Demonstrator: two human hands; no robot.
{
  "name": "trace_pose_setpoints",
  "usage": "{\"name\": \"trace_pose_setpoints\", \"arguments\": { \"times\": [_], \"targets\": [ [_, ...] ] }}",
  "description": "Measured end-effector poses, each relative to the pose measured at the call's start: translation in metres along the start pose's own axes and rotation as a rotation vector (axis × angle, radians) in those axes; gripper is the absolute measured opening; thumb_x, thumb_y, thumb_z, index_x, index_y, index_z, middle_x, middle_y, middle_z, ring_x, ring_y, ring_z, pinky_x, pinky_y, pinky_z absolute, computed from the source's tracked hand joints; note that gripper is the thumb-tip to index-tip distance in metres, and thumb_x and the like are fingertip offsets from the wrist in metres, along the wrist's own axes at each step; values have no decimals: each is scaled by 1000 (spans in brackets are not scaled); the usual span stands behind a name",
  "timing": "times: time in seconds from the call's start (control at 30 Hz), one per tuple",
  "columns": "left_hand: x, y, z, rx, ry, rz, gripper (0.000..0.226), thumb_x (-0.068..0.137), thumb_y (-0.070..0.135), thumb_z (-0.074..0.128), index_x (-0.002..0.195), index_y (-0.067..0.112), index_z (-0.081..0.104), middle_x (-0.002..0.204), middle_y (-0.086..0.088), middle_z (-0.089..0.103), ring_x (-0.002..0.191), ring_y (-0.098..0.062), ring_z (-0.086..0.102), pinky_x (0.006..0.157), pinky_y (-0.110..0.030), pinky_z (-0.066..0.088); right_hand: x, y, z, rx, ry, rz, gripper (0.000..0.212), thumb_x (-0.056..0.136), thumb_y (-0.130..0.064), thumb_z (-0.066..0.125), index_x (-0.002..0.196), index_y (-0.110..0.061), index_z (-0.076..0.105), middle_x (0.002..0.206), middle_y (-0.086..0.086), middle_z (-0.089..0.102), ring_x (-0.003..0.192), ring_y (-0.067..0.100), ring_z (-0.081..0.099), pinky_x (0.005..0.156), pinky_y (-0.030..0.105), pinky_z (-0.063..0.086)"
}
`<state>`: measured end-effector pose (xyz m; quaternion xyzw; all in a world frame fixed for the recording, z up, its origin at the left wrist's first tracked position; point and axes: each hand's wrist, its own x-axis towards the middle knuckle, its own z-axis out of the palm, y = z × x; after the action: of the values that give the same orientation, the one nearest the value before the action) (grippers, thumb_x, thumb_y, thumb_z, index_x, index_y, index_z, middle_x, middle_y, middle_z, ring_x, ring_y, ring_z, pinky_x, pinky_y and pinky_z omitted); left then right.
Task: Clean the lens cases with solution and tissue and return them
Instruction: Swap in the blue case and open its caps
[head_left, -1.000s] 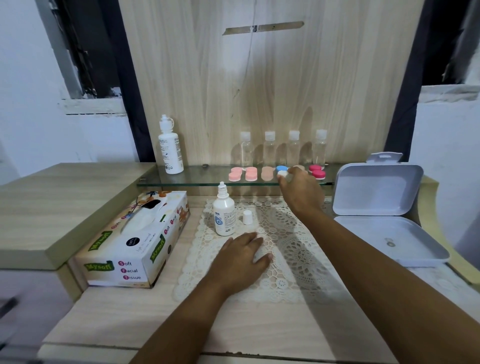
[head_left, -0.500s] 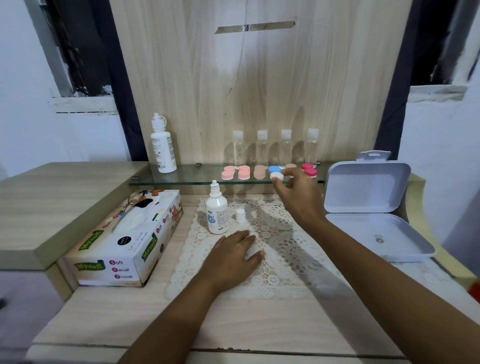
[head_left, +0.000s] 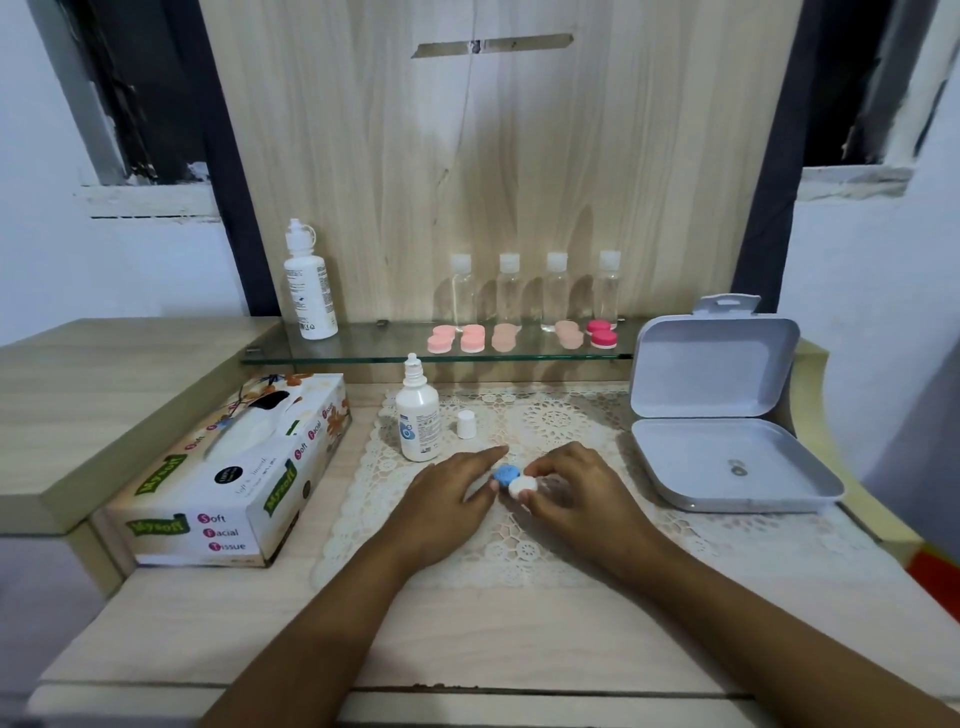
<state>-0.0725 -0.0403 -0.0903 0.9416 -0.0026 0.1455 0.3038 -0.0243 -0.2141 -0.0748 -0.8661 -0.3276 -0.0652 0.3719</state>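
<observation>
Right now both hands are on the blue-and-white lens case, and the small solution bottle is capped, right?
No: in the head view the small solution bottle is uncapped, its cap standing beside it. Left hand and right hand are on the lens case.

Pale wood panel (head_left: 519, 182), white walls (head_left: 130, 270), dark windows (head_left: 140, 88)

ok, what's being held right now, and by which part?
Lens case: right hand pinches its white cap; left hand touches the blue cap, grip there unclear.
</observation>
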Motion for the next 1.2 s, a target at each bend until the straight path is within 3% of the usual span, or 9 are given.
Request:
{"name": "trace_pose_setpoints", "arguments": {
  "times": [0.13, 0.27, 0.43, 0.7, 0.83, 1.2],
  "targets": [
    [0, -1, 1, 76, -29, 89, 40, 91, 35, 44, 129, 32, 54, 127, 8, 58, 118, -9, 50, 100, -35, 40, 0, 2, 3, -7, -49, -31, 60, 64, -63, 41, 100, -21, 67, 100, -6, 58, 97, 11, 56, 90, 33, 46],
    [1, -1, 1, 96, 2, 108, 34, 92, 31, 49, 124, 24, 59, 120, 6, 61, 111, -11, 53, 96, -34, 42, 1, 8, 6, -59, -74, -38, 26, 84, -35, 58, 105, -22, 65, 102, -5, 60, 98, 12, 55, 94, 36, 42],
    [-2, 0, 3, 165, 73, 122, 27, 93, 28, 52, 119, 23, 62, 110, 6, 61, 103, -13, 51, 91, -34, 42, 0, 8, 9, -167, -49, -87, 40, 82, -47, 50, 112, -24, 61, 105, -7, 57, 103, 13, 48, 92, 32, 39],
    [-6, 2, 3, 200, 8, 98, 44, 89, 41, 44, 127, 22, 56, 116, 8, 55, 109, -11, 47, 98, -38, 37, 1, 12, 12, -225, -20, -98, 35, 89, -38, 55, 121, -23, 58, 110, -4, 56, 106, 17, 46, 87, 29, 35],
    [-6, 1, 2, 173, 0, 91, 32, 93, 32, 52, 122, 23, 60, 113, 9, 55, 107, -12, 48, 97, -41, 38, 1, 13, 13, -221, -11, -123, 26, 91, -36, 52, 112, -25, 61, 104, -5, 55, 100, 17, 46, 80, 28, 34],
    [-5, 6, 0, 84, 34, 63, 26, 86, 36, 63, 107, 21, 67, 97, 12, 56, 96, -10, 52, 89, -36, 44, 1, 14, 12, -227, -11, -154, 25, 90, -34, 54, 110, -21, 61, 104, -4, 54, 100, 15, 44, 80, 29, 32]
  ]
}}
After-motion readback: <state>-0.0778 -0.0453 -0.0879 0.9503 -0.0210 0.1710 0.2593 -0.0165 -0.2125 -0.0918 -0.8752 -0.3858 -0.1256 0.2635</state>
